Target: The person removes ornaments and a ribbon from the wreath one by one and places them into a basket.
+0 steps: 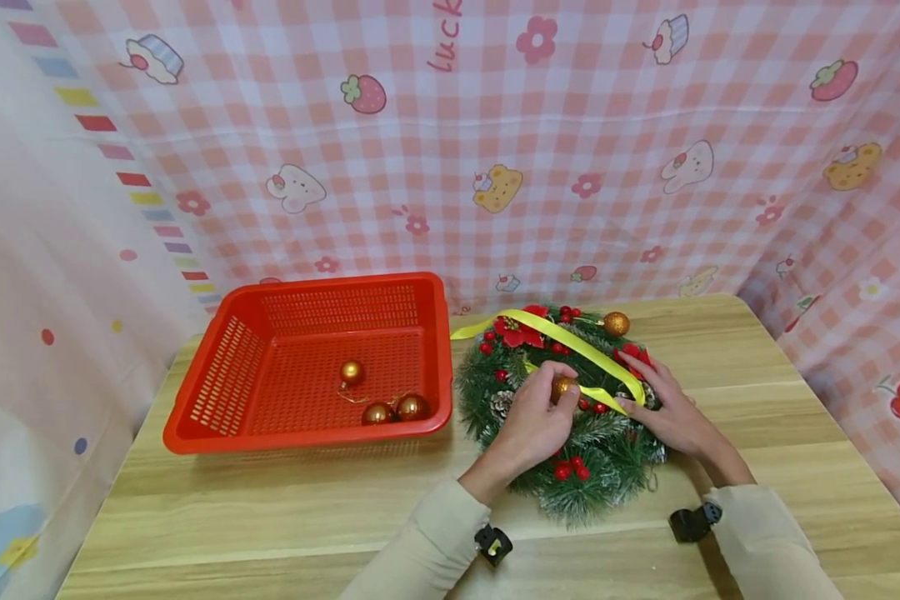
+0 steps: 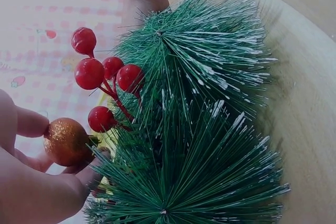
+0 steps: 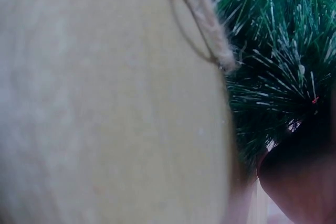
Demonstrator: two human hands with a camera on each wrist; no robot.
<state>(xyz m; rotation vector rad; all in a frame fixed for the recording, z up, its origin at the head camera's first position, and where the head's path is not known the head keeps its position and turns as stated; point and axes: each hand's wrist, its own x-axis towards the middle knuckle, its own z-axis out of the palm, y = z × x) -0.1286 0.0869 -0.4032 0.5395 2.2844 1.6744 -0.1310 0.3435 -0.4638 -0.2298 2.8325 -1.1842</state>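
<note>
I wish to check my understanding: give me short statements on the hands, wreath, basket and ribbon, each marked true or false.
1. The left hand holds a gold ball. True.
2. In the head view, the red basket stands right of the wreath. False: it stands left of it.
3. Three balls lie in the basket. True.
4. The ribbon is blue. False: the ribbon is yellow.
5. The right hand is inside the basket. False: the right hand is at the wreath.
6. The wreath carries red berries. True.

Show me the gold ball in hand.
The glittery ball pinched by the left hand; another sits on the wreath, three in the red basket.
</note>
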